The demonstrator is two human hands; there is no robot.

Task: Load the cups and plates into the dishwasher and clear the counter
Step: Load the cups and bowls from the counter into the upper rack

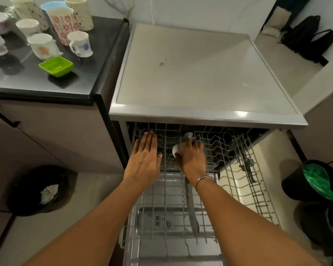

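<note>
The dishwasher stands open below me, its wire upper rack pulled out over the lowered door. My right hand grips a small white cup inside the rack's left part; most of the cup is hidden by my fingers. My left hand lies flat with straight fingers on the rack's left edge. On the dark counter at upper left stand several white and patterned cups, tall tumblers and a green square bowl.
A black bin with crumpled paper sits on the floor at left. Another dark bin with a green liner stands at right. A black backpack lies on the floor beyond. The lower rack shows beneath my arms.
</note>
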